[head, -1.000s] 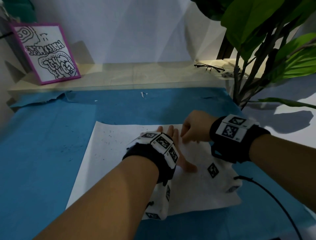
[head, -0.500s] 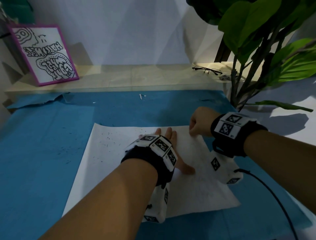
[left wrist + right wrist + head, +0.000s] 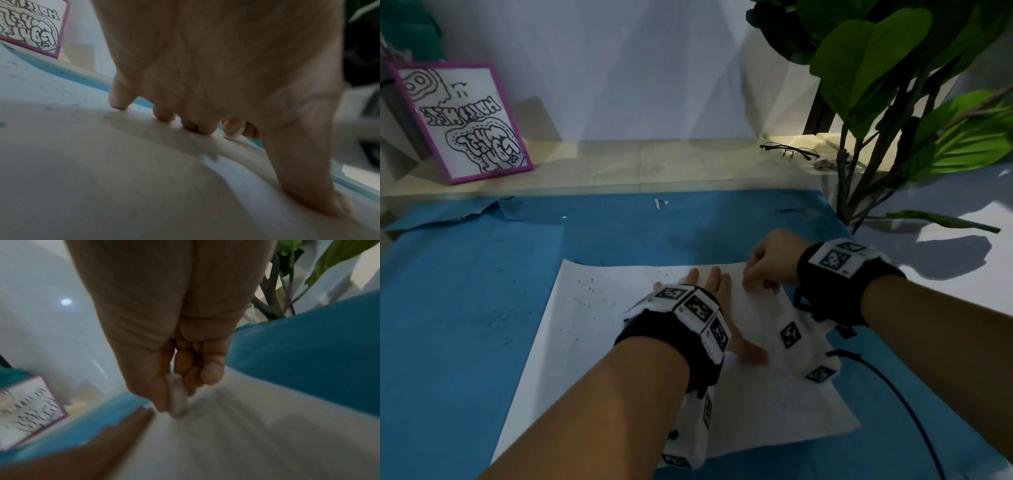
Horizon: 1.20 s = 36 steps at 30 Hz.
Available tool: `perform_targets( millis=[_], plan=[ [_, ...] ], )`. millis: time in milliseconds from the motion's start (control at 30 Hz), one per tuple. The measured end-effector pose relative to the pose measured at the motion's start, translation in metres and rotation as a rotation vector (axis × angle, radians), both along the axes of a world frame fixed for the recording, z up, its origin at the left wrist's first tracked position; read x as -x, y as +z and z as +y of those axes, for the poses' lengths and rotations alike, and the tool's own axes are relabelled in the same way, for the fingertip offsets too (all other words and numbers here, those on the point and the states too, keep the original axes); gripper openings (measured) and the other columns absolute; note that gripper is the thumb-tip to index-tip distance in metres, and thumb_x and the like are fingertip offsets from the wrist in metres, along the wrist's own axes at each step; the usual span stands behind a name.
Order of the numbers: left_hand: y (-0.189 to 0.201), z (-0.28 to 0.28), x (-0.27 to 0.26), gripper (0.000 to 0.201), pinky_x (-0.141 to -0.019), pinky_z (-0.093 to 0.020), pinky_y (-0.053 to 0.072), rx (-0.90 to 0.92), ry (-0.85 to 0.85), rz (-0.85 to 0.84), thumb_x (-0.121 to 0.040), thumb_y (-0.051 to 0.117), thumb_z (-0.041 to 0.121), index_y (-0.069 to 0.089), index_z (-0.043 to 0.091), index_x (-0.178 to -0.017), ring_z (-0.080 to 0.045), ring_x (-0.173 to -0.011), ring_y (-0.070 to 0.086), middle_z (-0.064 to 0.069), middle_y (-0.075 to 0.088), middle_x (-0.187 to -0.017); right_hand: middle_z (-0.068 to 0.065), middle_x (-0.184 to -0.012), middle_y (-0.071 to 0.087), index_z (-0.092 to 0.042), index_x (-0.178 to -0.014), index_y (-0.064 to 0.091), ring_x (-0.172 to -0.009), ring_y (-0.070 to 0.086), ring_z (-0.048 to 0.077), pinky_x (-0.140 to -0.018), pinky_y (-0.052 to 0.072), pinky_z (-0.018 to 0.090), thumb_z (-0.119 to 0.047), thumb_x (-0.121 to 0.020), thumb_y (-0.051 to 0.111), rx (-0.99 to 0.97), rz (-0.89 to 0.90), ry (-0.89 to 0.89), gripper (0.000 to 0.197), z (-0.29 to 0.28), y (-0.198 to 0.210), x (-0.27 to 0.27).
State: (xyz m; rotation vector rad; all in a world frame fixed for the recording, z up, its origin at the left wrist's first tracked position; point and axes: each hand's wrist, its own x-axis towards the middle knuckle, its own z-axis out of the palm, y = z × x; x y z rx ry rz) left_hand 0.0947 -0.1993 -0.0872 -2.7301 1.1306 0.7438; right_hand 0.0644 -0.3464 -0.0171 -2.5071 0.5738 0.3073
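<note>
A white sheet of paper [image 3: 592, 342] lies on the blue mat [image 3: 465, 308]. My left hand [image 3: 722, 294] presses flat on the sheet near its far edge, fingers straight and thumb spread out to the right. In the left wrist view the left fingertips [image 3: 164, 115] touch the paper [image 3: 102, 178]. Just to the right, my right hand [image 3: 767, 263] is curled, with its fingertips down on the paper's far right corner. The right wrist view shows it pinching a small white eraser [image 3: 177, 395] between thumb and fingers, the eraser's tip on the paper [image 3: 246, 434].
Dark specks [image 3: 592, 294] dot the paper's left part. A pink-framed drawing [image 3: 462, 120] leans on the wall at the back left. Glasses [image 3: 789, 150] lie on the ledge beside a leafy plant [image 3: 876, 102]. A black cable [image 3: 893, 404] trails from my right wrist.
My right hand slid away to the far right over the paper, then came back nearer and left. The left hand stayed flat in place.
</note>
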Motion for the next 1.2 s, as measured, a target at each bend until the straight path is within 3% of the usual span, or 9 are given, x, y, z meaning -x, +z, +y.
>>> perform_targets(
  millis=[167,300,467,633,700,867,1067,1133,1200],
  plan=[
    [0.003,0.001,0.002,0.139,-0.113,-0.062,-0.001,0.010,0.027,0.042,-0.048,0.045,0.096,-0.026,0.026,-0.145,-0.025,-0.144,-0.020,0.012,-0.029,-0.153,0.013,-0.093,0.072,0.001,-0.086,0.073,-0.080,0.064,0.023,-0.061,0.047,0.026,-0.016,-0.078,0.069,0.319,0.033,0.012,0.019,-0.024,0.004,0.002],
    [0.001,-0.001,-0.001,0.139,-0.114,-0.061,0.004,0.005,0.015,0.027,-0.049,0.047,0.095,-0.026,0.026,-0.145,-0.027,-0.144,-0.018,0.012,-0.028,-0.153,0.002,-0.079,0.071,-0.018,-0.063,0.067,-0.067,0.063,0.014,-0.051,0.049,0.020,-0.018,-0.074,0.073,0.166,-0.065,0.016,0.013,-0.007,0.014,0.003],
    [0.009,-0.001,0.002,0.143,-0.114,-0.061,0.002,0.022,0.031,0.051,-0.041,0.040,0.099,-0.022,0.027,-0.147,-0.025,-0.145,-0.018,0.012,-0.025,-0.155,0.003,-0.061,0.064,-0.013,-0.062,0.069,-0.053,0.056,0.012,-0.049,0.048,0.022,-0.012,-0.071,0.075,0.040,0.009,-0.007,0.011,-0.001,-0.001,0.005],
    [0.013,0.000,0.003,0.141,-0.112,-0.065,0.000,0.027,0.049,0.085,-0.045,0.048,0.096,-0.021,0.027,-0.148,-0.025,-0.145,-0.018,0.011,-0.024,-0.156,0.009,-0.095,0.071,0.002,-0.087,0.072,-0.079,0.063,0.020,-0.062,0.050,0.024,-0.016,-0.081,0.065,0.433,0.044,0.027,0.020,-0.035,0.006,0.005],
    [0.015,-0.001,0.002,0.141,-0.113,-0.062,0.003,0.020,0.054,0.099,-0.046,0.049,0.095,-0.021,0.027,-0.148,-0.026,-0.145,-0.019,0.011,-0.024,-0.156,0.002,-0.082,0.068,-0.007,-0.072,0.069,-0.066,0.058,0.012,-0.050,0.042,0.018,-0.018,-0.079,0.069,0.318,-0.045,0.019,0.012,-0.029,0.009,0.009],
    [0.014,-0.004,0.003,0.139,-0.114,-0.059,0.006,-0.002,0.034,0.046,-0.049,0.047,0.095,-0.023,0.026,-0.147,-0.029,-0.145,-0.018,0.009,-0.025,-0.156,0.002,-0.059,0.065,-0.017,-0.059,0.068,-0.049,0.056,0.011,-0.048,0.048,0.022,-0.008,-0.070,0.075,-0.050,-0.023,0.063,0.016,-0.002,-0.004,0.011],
    [0.010,-0.001,0.000,0.145,-0.113,-0.062,0.003,0.022,0.032,0.053,-0.039,0.042,0.099,-0.022,0.026,-0.147,-0.026,-0.145,-0.018,0.011,-0.024,-0.155,0.009,-0.093,0.071,-0.001,-0.085,0.072,-0.085,0.065,0.023,-0.066,0.048,0.029,-0.014,-0.081,0.067,0.438,0.053,0.058,0.015,-0.030,0.005,0.005],
    [0.010,0.000,-0.001,0.145,-0.114,-0.060,0.003,0.020,0.028,0.048,-0.038,0.040,0.099,-0.022,0.027,-0.147,-0.026,-0.145,-0.018,0.013,-0.025,-0.154,0.005,-0.082,0.066,-0.007,-0.077,0.069,-0.076,0.060,0.020,-0.064,0.045,0.029,-0.014,-0.080,0.068,0.287,-0.179,-0.087,0.008,-0.033,0.006,0.014],
    [0.008,0.001,0.000,0.142,-0.115,-0.058,0.006,0.009,0.009,0.020,-0.042,0.041,0.099,-0.022,0.026,-0.147,-0.027,-0.145,-0.015,0.011,-0.024,-0.155,0.005,-0.071,0.062,-0.009,-0.075,0.066,-0.059,0.055,0.017,-0.055,0.048,0.030,-0.013,-0.079,0.070,-0.154,-0.501,-0.371,0.007,-0.023,-0.001,0.029]
  ],
)
